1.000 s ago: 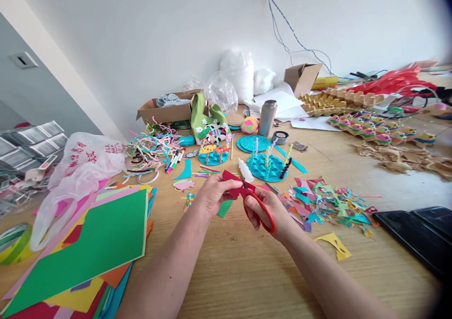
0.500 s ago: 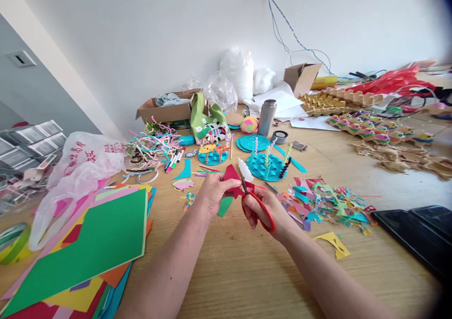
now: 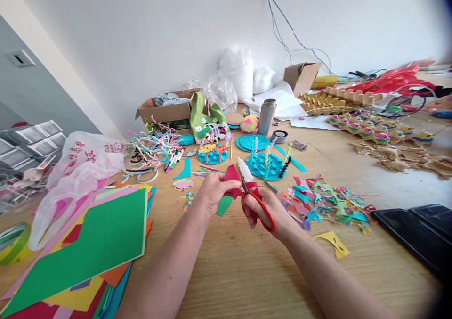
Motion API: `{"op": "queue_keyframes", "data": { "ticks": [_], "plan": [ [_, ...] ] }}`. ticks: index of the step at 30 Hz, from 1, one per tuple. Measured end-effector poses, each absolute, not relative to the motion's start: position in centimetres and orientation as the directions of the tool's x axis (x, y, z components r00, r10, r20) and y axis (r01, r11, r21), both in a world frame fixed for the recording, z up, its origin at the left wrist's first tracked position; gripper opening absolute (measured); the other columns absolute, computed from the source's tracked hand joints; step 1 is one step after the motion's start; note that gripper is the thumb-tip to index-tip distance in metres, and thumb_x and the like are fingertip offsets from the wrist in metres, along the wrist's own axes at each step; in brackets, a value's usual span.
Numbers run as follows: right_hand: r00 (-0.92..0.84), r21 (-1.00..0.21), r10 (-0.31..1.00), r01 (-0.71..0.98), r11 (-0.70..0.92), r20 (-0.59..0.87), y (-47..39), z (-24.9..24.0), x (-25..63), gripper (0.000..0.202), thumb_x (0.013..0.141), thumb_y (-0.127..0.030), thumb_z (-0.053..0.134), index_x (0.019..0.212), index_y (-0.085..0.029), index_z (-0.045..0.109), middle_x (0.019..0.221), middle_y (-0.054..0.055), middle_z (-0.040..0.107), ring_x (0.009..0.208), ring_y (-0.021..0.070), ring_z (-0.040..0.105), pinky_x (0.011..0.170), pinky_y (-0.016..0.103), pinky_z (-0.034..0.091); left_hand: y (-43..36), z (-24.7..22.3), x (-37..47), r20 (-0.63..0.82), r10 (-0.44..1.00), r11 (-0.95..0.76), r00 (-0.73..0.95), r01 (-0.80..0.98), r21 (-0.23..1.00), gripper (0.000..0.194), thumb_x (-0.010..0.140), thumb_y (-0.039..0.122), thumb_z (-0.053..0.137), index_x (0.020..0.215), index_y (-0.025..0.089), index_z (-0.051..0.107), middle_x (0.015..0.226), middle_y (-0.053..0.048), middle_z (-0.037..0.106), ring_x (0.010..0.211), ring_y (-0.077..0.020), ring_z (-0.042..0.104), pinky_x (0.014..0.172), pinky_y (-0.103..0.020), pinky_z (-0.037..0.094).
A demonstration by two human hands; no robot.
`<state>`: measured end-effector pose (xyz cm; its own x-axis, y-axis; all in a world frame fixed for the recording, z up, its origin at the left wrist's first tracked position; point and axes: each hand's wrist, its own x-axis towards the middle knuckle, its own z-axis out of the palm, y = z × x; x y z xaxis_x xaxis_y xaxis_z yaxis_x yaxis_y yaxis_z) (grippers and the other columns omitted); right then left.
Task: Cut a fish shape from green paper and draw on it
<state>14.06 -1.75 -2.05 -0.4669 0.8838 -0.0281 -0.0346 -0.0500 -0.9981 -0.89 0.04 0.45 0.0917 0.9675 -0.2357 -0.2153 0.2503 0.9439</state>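
Observation:
My left hand (image 3: 214, 192) pinches a piece of red paper (image 3: 231, 174) above the middle of the table. Red-handled scissors (image 3: 266, 215) are in my right hand (image 3: 263, 210), their blades against the paper's right part. A green paper piece (image 3: 224, 206) lies just below the red paper. Behind my hands are a white glue bottle (image 3: 245, 169) and a blue cup-patterned disc (image 3: 266, 166) with fuzzy stems standing on it. Small coloured paper scraps (image 3: 328, 201) are heaped to the right of my right hand.
Coloured paper sheets (image 3: 106, 234) and a plastic bag (image 3: 74, 168) cover the left side. A steel bottle (image 3: 267, 117), black tape (image 3: 279, 136) and pipe cleaners (image 3: 151, 147) stand or lie farther back. Dark phones (image 3: 413, 234) lie at the right.
The red paper's right part has shifted slightly at the scissor blades. My hands are in nearly the same place.

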Motion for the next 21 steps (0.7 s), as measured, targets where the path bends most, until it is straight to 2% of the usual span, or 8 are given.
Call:
{"op": "queue_keyframes", "data": {
  "ticks": [5, 13, 21],
  "plan": [
    [-0.458, -0.998, 0.888, -0.02, -0.066, -0.05, -1.75, -2.18, 14.13, 0.054, 0.065, -0.07, 0.063, 0.064, -0.019, 0.047, 0.046, -0.004, 0.048, 0.035, 0.0094, 0.047, 0.035, 0.021, 0.038, 0.09, 0.3, -1.03, -0.228, 0.97, 0.241, 0.085, -0.2, 0.95, 0.023, 0.049, 0.026, 0.078, 0.063, 0.01, 0.067, 0.061, -0.005, 0.065, 0.054, -0.0106, 0.056, 0.057, -0.023, 0.044],
    [-0.471, -1.0, 0.882, -0.013, -0.016, -0.008, -1.81, -1.96, 14.16, 0.055, 0.068, -0.072, 0.058, 0.062, -0.019, 0.047, 0.047, -0.002, 0.049, 0.038, 0.0099, 0.049, 0.038, 0.021, 0.038, 0.06, 0.17, -0.97, -0.221, 0.97, 0.237, 0.097, -0.202, 0.95, 0.023, 0.051, 0.026, 0.078, 0.064, 0.01, 0.068, 0.061, -0.004, 0.065, 0.053, -0.01, 0.055, 0.056, -0.022, 0.043],
    [-0.461, -0.998, 0.887, -0.032, -0.054, -0.034, -1.79, -2.16, 14.2, 0.052, 0.067, -0.068, 0.063, 0.066, -0.018, 0.047, 0.048, -0.004, 0.049, 0.038, 0.0096, 0.048, 0.037, 0.021, 0.037, 0.0, 0.22, -0.91, -0.228, 0.969, 0.243, 0.091, -0.21, 0.947, 0.024, 0.05, 0.025, 0.079, 0.065, 0.009, 0.069, 0.062, -0.005, 0.066, 0.055, -0.0109, 0.056, 0.058, -0.023, 0.044]
  ]
}}
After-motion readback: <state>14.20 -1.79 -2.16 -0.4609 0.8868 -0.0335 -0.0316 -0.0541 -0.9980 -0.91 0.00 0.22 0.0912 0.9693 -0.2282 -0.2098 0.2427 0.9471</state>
